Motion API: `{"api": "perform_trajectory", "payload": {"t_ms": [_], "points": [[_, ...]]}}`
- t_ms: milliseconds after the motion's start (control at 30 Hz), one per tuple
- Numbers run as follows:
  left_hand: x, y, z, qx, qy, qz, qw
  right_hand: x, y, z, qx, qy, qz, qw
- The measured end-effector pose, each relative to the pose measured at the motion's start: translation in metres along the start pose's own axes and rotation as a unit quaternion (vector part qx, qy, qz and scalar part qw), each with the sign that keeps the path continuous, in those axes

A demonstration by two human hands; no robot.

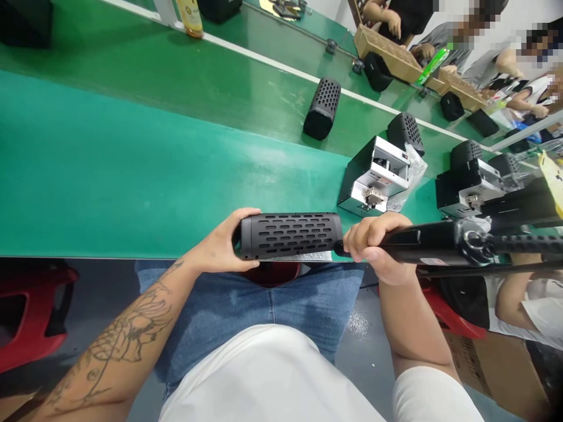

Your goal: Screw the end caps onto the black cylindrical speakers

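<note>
My left hand (220,246) grips the left end of a black cylindrical speaker (290,235) with slotted holes, held sideways at the near edge of the green table (109,170). My right hand (373,243) is wrapped round the black body of an electric screwdriver (440,243), held level, its tip at the speaker's right end. A cable runs off the screwdriver to the right.
Another black speaker (322,108) lies on the green conveyor belt behind. Two metal screw feeder boxes (376,176) (470,184) stand at the right, with more speakers near them. Other people work at the far right. A red stool (30,310) stands at my left.
</note>
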State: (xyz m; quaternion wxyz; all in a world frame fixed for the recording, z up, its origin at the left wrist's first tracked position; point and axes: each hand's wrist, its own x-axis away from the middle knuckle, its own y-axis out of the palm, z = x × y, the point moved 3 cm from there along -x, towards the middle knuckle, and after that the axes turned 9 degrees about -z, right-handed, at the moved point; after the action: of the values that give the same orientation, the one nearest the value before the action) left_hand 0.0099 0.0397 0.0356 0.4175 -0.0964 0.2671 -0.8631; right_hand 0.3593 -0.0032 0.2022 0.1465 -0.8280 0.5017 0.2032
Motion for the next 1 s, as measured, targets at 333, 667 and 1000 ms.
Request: {"api": "perform_trajectory", "payload": {"t_ms": [333,667,1000], "points": [[0.006,0.021,0.015,0.015,0.007,0.024,1.0,-0.018,-0.099,-0.021,0.195,-0.063,0.32,0.925],[0.008,0.029,-0.001,-0.015,-0.032,0.032,0.999,-0.016,-0.142,0.04,0.276,-0.071,0.417,0.863],[0.002,0.028,0.008,0.022,-0.028,0.022,0.999,-0.002,-0.022,-0.046,0.108,-0.071,0.243,0.961]]}}
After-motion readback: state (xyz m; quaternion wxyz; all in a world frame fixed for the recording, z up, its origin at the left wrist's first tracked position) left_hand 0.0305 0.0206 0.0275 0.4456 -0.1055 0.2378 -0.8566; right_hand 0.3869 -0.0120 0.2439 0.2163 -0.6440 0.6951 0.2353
